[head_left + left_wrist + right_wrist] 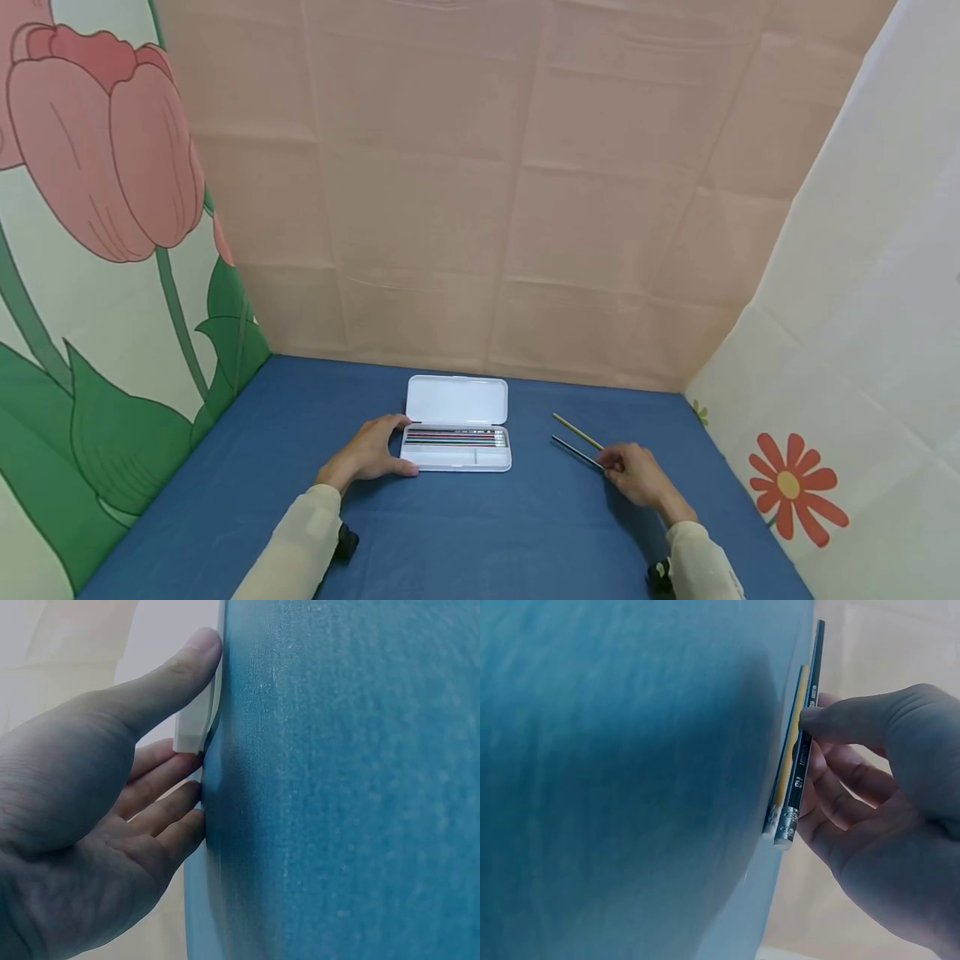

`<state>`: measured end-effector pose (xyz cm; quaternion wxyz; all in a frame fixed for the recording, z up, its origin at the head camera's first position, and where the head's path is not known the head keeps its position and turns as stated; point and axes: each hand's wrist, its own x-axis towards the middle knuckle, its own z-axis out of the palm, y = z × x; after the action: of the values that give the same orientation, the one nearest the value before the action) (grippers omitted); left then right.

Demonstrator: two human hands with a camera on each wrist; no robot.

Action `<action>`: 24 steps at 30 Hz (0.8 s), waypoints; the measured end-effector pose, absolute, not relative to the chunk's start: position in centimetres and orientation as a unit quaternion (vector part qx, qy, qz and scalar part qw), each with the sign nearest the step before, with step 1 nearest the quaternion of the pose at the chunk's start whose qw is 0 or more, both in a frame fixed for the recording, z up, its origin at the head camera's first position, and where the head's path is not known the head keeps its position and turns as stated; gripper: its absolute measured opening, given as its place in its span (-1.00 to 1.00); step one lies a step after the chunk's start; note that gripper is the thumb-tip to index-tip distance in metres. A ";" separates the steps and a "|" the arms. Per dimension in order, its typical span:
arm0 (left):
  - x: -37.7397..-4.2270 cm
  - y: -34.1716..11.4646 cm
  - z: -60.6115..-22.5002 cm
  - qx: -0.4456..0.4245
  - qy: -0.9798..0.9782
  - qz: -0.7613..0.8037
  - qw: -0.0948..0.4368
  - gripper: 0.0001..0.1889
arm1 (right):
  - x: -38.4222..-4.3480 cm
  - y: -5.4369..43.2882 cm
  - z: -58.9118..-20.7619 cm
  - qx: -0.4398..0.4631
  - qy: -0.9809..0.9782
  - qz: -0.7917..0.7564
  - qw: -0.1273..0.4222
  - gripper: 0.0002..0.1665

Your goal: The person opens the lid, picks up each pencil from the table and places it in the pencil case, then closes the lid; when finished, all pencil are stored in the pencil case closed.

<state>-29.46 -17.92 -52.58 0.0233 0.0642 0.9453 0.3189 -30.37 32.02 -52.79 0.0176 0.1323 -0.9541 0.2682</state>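
An open white pencil case [456,458] lies on the blue cloth, its lid [457,400] folded back away from me. Several pencils [450,437] lie in its far compartment. My left hand [367,450] holds the case at its left end, thumb [187,660] along the near side and fingers round the far side. To the right of the case, my right hand [636,473] pinches a dark pencil [802,761] between thumb and fingers, its white eraser end showing in the right wrist view. A yellow pencil [789,761] lies close beside it, against the cloth.
Blue cloth [465,533] covers the table. A tan backdrop [480,208] rises behind it. Printed hangings stand at both sides, with a pink tulip [105,150] at left and a red flower [798,487] at right.
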 end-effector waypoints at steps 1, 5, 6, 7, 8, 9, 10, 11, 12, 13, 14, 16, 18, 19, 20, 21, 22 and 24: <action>-29.5 -17.9 -52.6 0.063 0.945 0.319 0.024 -0.04 | -30.4 32.0 -52.7 0.137 -0.954 0.266 0.019 -0.76; -29.5 -17.9 -52.5 0.061 0.945 0.320 0.025 -0.04 | -30.4 31.6 -52.5 0.157 -0.953 0.259 0.030 -0.76; -29.5 -17.9 -52.5 0.061 0.945 0.320 0.025 -0.04 | -30.4 31.4 -52.4 0.161 -0.952 0.258 0.032 -0.76; -29.5 -17.8 -52.5 0.061 0.945 0.320 0.025 -0.04 | -30.4 31.3 -52.3 0.165 -0.951 0.258 0.035 -0.76; -29.5 -17.8 -52.5 0.061 0.945 0.320 0.026 -0.04 | -30.4 31.1 -52.2 0.168 -0.951 0.257 0.039 -0.75; -29.5 -17.8 -52.4 0.062 0.945 0.319 0.026 -0.04 | -30.4 30.9 -52.1 0.172 -0.950 0.256 0.043 -0.75; -29.5 -17.8 -52.4 0.062 0.945 0.319 0.026 -0.04 | -30.4 30.6 -52.0 0.175 -0.949 0.257 0.045 -0.75; -29.5 -17.9 -52.4 0.062 0.945 0.319 0.025 -0.04 | -30.5 30.4 -51.9 0.180 -0.948 0.258 0.047 -0.75; -29.6 -17.9 -52.4 0.062 0.945 0.320 0.025 -0.03 | -30.5 30.1 -51.7 0.183 -0.947 0.260 0.049 -0.75; -29.6 -17.9 -52.4 0.062 0.945 0.321 0.025 -0.03 | -30.6 29.8 -51.6 0.187 -0.946 0.260 0.051 -0.75; -29.6 -17.9 -52.4 0.063 0.945 0.321 0.026 -0.03 | -30.6 29.4 -51.5 0.190 -0.945 0.262 0.053 -0.76; -29.6 -17.9 -52.4 0.063 0.944 0.322 0.026 -0.03 | -30.8 28.8 -51.4 0.199 -0.942 0.267 0.054 -0.76; -29.7 -18.0 -52.4 0.063 0.944 0.323 0.025 -0.02 | -31.0 28.1 -51.4 0.207 -0.939 0.269 0.057 -0.78; -29.7 -18.0 -52.4 0.064 0.944 0.322 0.025 -0.02 | -31.1 27.8 -51.4 0.213 -0.938 0.269 0.059 -0.79; -29.7 -18.0 -52.4 0.064 0.945 0.321 0.025 -0.02 | -31.2 27.4 -51.4 0.218 -0.936 0.270 0.060 -0.79; -29.7 -18.0 -52.5 0.063 0.945 0.320 0.025 -0.02 | -31.2 27.0 -51.4 0.222 -0.935 0.270 0.061 -0.79; -29.6 -18.0 -52.5 0.062 0.945 0.320 0.025 -0.02 | -31.3 26.6 -51.4 0.226 -0.934 0.271 0.062 -0.79; -29.6 -18.1 -52.6 0.061 0.946 0.319 0.026 -0.02 | -31.6 25.8 -51.4 0.236 -0.930 0.273 0.065 -0.78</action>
<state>-29.62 -18.06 -52.58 0.0260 0.0608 0.9455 0.3188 -31.56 25.79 -51.39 0.0654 0.2357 -0.9304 0.2729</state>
